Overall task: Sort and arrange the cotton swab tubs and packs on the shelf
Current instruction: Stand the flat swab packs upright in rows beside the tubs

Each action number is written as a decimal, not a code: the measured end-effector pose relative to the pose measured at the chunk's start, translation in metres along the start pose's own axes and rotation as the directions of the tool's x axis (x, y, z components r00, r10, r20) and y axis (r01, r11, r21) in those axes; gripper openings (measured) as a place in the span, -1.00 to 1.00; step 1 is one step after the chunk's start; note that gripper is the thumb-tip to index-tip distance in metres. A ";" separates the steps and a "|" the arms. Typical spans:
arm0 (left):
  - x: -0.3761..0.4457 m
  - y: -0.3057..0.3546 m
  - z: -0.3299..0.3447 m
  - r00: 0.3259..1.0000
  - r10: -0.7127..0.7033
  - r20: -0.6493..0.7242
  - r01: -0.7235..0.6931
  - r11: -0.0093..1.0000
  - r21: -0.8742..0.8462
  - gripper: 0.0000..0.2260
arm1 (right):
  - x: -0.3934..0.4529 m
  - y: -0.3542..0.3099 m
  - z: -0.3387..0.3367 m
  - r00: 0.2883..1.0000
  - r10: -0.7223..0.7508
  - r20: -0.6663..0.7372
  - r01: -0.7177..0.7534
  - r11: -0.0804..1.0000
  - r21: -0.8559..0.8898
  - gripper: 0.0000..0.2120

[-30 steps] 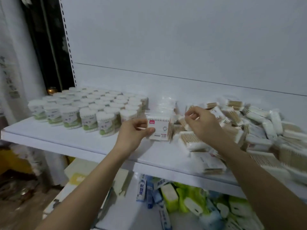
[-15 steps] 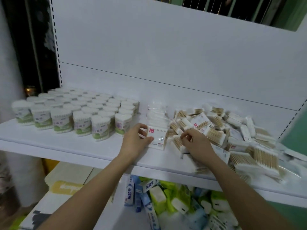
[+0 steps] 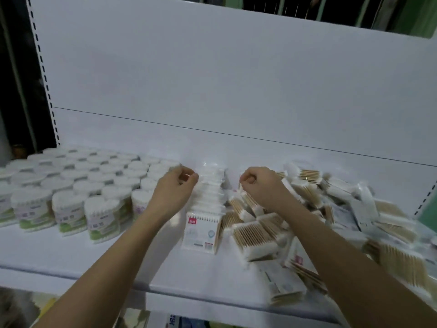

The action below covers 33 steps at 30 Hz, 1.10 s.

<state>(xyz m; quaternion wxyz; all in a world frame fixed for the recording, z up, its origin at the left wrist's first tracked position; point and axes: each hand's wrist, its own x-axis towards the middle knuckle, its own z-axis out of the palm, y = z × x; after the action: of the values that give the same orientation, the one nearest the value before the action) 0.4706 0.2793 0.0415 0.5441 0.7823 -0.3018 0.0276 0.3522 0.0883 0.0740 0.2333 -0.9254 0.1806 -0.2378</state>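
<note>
Both arms are up over the white shelf (image 3: 71, 256). The left hand (image 3: 173, 185) hangs beside the far end of the upright row of flat packs (image 3: 208, 204), fingers curled in; whether its grip pinches a pack's clear top edge or nothing at all, I cannot tell. The right hand (image 3: 260, 185) is on the row's other side, fingers curled the same way above the loose heap of swab packs (image 3: 319, 209), and again its grip is too blurred to read.

Where's the stock? The round cotton swab tubs (image 3: 78, 185) stand in tidy ranks on the shelf's left, just beside the row. The row runs front to back in the middle, its front pack with the red label (image 3: 201, 230) facing out. The heap sprawls to the right, packs tilted and overlapping, some hanging close to the shelf's front lip.

The step in hand looks like squaring up the row's back end. To do it well: press the packs together from both sides, keep them upright and label-forward, and keep the row parallel to the tubs. Then feed packs in one at a time from the heap, nearest the lip first, as those look likeliest to slide off.
</note>
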 end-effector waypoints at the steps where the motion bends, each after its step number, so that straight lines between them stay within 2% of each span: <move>1: 0.010 0.001 0.003 0.999 -0.023 0.026 0.023 1.000 0.014 -0.81 | 0.012 0.001 0.001 0.999 -0.010 0.032 0.011 1.000 -0.027 -0.87; 4: 0.038 0.008 0.014 0.996 -0.060 0.066 0.054 0.994 0.093 -0.82 | 0.042 0.002 0.005 0.977 -0.065 0.203 0.095 0.985 -0.142 -0.83; 8: 0.060 0.015 0.027 0.999 -0.045 0.002 0.044 0.983 0.176 -0.78 | 0.073 0.013 0.017 0.914 -0.107 0.391 0.211 0.950 -0.232 -0.84; 10: 0.062 0.011 0.024 0.999 0.006 -0.044 0.001 0.984 0.177 -0.81 | 0.084 0.021 0.026 0.890 -0.119 0.440 0.258 0.928 -0.270 -0.96; 13: 0.058 0.001 0.008 0.982 0.124 -0.142 -0.092 0.973 0.213 -0.86 | 0.099 0.034 0.043 0.842 -0.113 0.528 0.303 0.908 -0.289 -0.87; 16: 0.051 -0.003 -0.005 0.966 0.189 -0.176 -0.148 0.964 0.221 -0.86 | 0.108 0.043 0.056 0.793 -0.055 0.607 0.320 0.885 -0.339 -0.76; 20: 0.047 0.003 -0.013 0.933 0.286 -0.220 -0.226 0.939 0.260 -0.84 | 0.112 0.040 0.060 0.772 -0.017 0.636 0.333 0.862 -0.381 -0.79; 22: 0.045 0.006 -0.023 0.935 0.297 -0.196 -0.214 0.910 0.355 -0.86 | 0.112 0.039 0.060 0.776 -0.011 0.631 0.340 0.849 -0.404 -0.78; 25: 0.035 0.005 -0.045 0.969 0.231 -0.092 -0.140 0.811 0.568 -0.88 | 0.111 0.035 0.054 0.764 0.006 0.646 0.348 0.839 -0.419 -0.72; 27: 0.025 0.003 -0.060 0.995 0.102 -0.017 -0.063 0.728 0.683 -0.86 | 0.110 0.029 0.049 0.757 0.007 0.653 0.361 0.829 -0.427 -0.68; 29: 0.015 0.004 -0.069 0.993 -0.067 0.093 -0.032 0.621 0.783 -0.79 | 0.110 0.021 0.043 0.762 0.028 0.647 0.339 0.834 -0.435 -0.62; 31: 0.006 0.008 -0.070 0.970 -0.171 0.170 -0.038 0.587 0.809 -0.71 | 0.111 0.014 0.036 0.770 0.060 0.635 0.294 0.850 -0.437 -0.56; 33: -0.002 0.013 -0.067 0.961 -0.178 0.213 -0.070 0.584 0.809 -0.67 | 0.110 0.007 0.030 0.783 0.074 0.617 0.249 0.872 -0.421 -0.61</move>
<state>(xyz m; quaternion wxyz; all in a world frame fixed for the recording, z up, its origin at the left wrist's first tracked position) 0.4818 0.3359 0.0787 0.0821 0.9486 -0.3032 0.0379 0.4572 0.0441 0.0863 0.0300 -0.9871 0.1031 0.1183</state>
